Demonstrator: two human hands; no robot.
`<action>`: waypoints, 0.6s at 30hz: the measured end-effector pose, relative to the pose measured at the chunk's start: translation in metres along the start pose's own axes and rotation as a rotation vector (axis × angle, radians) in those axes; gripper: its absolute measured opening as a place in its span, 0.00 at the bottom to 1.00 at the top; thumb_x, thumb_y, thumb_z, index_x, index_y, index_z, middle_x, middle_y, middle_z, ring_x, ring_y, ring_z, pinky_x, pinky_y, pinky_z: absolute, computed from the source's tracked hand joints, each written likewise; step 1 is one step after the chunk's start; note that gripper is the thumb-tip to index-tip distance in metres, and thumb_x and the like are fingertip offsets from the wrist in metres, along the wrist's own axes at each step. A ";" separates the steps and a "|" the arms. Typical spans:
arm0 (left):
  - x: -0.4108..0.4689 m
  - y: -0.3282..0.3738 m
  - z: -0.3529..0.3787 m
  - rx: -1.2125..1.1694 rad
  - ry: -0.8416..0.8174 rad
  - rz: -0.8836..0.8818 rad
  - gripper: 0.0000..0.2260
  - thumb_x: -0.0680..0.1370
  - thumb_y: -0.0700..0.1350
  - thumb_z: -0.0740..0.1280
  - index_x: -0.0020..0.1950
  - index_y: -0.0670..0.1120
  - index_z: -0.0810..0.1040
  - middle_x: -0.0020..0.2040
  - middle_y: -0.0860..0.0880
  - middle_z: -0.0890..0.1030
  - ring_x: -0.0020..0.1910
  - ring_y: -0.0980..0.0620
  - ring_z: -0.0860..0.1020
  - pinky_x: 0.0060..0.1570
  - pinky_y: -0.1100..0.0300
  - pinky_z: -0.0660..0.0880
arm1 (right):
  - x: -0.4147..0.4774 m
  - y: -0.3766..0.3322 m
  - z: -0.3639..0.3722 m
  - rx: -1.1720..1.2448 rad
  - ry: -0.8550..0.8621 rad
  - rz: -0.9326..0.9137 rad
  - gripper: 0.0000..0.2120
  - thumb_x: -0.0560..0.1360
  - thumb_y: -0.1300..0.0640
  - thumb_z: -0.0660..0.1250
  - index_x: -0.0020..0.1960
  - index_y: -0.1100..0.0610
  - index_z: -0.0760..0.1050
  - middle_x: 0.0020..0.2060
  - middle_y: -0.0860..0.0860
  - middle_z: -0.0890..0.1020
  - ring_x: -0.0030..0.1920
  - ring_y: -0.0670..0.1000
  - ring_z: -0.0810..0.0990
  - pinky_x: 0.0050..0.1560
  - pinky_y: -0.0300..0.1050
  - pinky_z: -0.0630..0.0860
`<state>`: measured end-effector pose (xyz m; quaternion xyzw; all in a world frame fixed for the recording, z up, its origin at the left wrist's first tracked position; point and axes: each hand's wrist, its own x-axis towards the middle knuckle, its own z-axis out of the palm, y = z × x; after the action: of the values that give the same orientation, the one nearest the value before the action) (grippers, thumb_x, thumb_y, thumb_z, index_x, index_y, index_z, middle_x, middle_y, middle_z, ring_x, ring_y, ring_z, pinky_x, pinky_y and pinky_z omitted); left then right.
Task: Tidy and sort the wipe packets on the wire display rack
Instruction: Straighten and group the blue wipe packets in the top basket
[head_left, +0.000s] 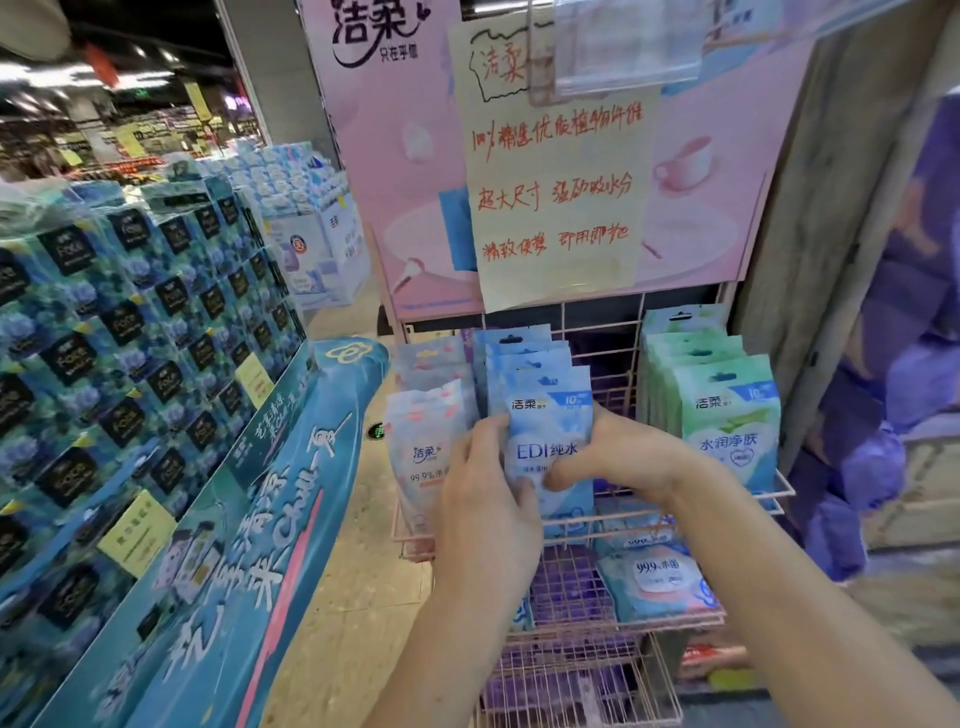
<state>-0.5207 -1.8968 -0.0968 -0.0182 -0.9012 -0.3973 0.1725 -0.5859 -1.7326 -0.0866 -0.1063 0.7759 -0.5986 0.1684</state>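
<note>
Pink wire rack (582, 525): both hands grip glossy flat blue packet (550, 415).

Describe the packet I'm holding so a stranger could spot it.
Below the pink poster, find the top tier of the pink wire rack. The packet fronts the middle row, held between the left hand and right hand. It is sky blue and reads EDI, unlike the whitish row left and the green row right.
</note>
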 end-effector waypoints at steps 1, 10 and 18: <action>0.001 0.000 0.001 -0.013 -0.009 -0.008 0.25 0.80 0.42 0.70 0.73 0.60 0.67 0.59 0.54 0.79 0.55 0.52 0.81 0.55 0.51 0.80 | -0.001 -0.002 -0.001 -0.021 0.004 -0.004 0.33 0.63 0.73 0.73 0.65 0.53 0.76 0.56 0.51 0.86 0.58 0.52 0.84 0.63 0.53 0.78; -0.007 -0.001 0.012 -0.057 0.036 0.035 0.28 0.80 0.38 0.69 0.77 0.55 0.66 0.69 0.53 0.77 0.66 0.49 0.76 0.64 0.52 0.76 | -0.004 -0.006 -0.001 0.050 -0.079 -0.021 0.28 0.66 0.79 0.70 0.62 0.58 0.79 0.56 0.56 0.86 0.58 0.54 0.85 0.60 0.48 0.80; -0.009 0.008 0.020 -0.200 0.089 0.119 0.27 0.79 0.35 0.69 0.75 0.54 0.69 0.68 0.56 0.75 0.68 0.58 0.73 0.61 0.72 0.68 | -0.014 -0.007 -0.001 0.120 0.063 -0.182 0.29 0.64 0.84 0.66 0.57 0.58 0.81 0.50 0.54 0.88 0.52 0.51 0.86 0.55 0.50 0.83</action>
<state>-0.5169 -1.8760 -0.1067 -0.0711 -0.8458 -0.4747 0.2328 -0.5732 -1.7283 -0.0782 -0.1474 0.7307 -0.6598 0.0948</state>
